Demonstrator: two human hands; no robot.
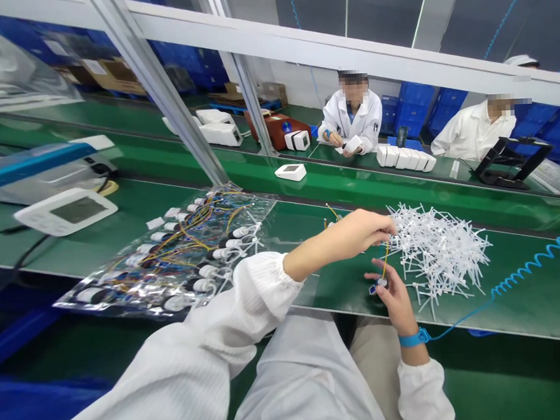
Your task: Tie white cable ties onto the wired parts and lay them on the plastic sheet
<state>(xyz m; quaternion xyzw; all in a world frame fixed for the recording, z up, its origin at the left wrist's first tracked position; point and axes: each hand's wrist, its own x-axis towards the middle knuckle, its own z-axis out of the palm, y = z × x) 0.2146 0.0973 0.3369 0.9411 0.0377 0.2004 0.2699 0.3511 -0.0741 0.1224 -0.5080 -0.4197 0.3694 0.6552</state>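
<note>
My left hand (367,231) reaches across, its fingertips pinched on the upper end of a thin yellow wire (385,259). The wire runs down to a small blue-and-white component (380,284), held between the thumb and fingers of my right hand (395,296). A blue wrist strap (413,338) circles my right wrist. Just beyond both hands, to the right, lies a loose heap of white cable ties (442,252). To the left, white cylindrical parts (202,284) with coloured wires rest on a clear plastic sheet (121,303). More wires (330,217) show partly behind my left forearm.
A green worktop (534,285) carries these things. A white device with a display (69,211) stands at far left. A coiled blue cord (528,267) leads from the strap. Metal posts (164,97) rise ahead; beyond them, two people in white coats (357,117) sit at another bench.
</note>
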